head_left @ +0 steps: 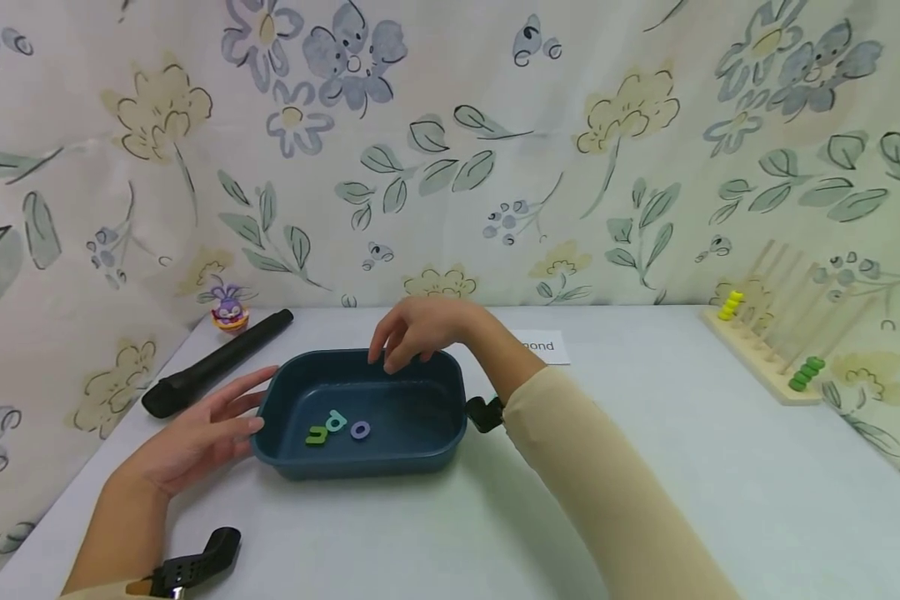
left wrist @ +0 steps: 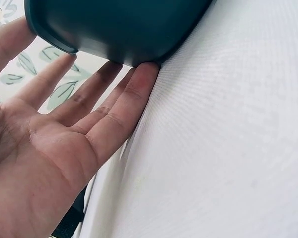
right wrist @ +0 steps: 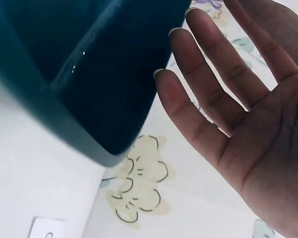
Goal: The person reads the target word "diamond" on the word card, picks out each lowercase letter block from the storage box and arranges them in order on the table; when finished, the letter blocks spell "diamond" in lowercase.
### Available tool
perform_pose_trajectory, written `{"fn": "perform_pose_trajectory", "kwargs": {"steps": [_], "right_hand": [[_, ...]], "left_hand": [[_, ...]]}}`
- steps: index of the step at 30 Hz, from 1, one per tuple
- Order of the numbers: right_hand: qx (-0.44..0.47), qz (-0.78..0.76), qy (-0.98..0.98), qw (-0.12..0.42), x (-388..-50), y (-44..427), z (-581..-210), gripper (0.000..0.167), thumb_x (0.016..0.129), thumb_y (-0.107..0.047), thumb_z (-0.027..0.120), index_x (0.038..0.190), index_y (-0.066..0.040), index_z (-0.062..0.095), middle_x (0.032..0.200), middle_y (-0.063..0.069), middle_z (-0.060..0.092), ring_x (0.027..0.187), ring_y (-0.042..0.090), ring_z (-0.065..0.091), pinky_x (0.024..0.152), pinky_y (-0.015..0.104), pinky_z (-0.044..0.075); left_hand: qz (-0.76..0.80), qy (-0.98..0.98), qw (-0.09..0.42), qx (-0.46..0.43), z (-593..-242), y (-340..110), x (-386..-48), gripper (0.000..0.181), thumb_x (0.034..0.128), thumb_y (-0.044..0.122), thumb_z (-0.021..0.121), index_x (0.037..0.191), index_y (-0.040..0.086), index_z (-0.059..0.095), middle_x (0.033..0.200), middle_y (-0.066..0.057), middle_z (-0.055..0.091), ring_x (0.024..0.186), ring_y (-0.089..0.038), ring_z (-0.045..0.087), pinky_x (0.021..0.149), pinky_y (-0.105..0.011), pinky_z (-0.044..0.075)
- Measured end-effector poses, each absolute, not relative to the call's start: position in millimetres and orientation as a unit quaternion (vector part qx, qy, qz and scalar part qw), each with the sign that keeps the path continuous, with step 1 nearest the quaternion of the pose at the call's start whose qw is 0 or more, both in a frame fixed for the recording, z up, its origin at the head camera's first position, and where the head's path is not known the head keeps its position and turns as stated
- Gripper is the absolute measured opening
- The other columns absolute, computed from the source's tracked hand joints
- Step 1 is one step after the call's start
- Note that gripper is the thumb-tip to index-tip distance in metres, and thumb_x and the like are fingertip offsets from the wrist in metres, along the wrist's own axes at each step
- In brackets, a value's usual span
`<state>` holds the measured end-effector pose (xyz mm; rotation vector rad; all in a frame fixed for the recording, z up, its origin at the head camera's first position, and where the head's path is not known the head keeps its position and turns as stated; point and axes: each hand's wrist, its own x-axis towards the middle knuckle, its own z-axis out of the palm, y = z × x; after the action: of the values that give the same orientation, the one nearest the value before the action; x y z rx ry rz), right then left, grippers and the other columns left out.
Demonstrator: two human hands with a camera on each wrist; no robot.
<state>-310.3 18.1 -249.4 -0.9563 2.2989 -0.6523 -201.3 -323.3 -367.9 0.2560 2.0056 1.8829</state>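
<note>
A dark teal plastic tub (head_left: 356, 469) sits on the table, with a green letter (head_left: 317, 436), a teal letter (head_left: 335, 421) and a purple letter o (head_left: 360, 430) on its floor. My left hand (head_left: 202, 437) touches the tub's left end with fairly straight, spread fingers; in the left wrist view its fingertips meet the tub's wall. Over the tub's back rim is my right hand (head_left: 423, 327), its fingers loosely bent downward. The right wrist view shows that hand (right wrist: 243, 109) beside the rim, holding nothing, its thumb not clearly visible.
A white printed card (head_left: 551, 347) lies behind my right forearm, its text partly hidden. A black tube-like object (head_left: 221, 360) and a small purple figurine (head_left: 229, 310) stand at the back left. At the right is a wooden peg frame (head_left: 761, 354) with yellow and green beads.
</note>
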Motion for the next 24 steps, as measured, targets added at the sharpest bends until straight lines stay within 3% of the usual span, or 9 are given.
{"fn": "perform_pose_trajectory", "kwargs": {"steps": [24], "right_hand": [[-0.352,-0.218,0.841,0.348,-324,-13,-271,0.031,0.093,-0.016,0.078,0.123,-0.018,0.075,0.109,-0.005,0.076,0.106,0.014,0.067,0.095,0.042,0.055]], "left_hand": [[0.681,0.702,0.192,0.085,-373,-326,-205,0.071,0.1053,0.009,0.054,0.165,0.031,0.023,0.17,-0.019,0.007,0.123,0.001,0.06,0.097,-0.033,0.058]]}}
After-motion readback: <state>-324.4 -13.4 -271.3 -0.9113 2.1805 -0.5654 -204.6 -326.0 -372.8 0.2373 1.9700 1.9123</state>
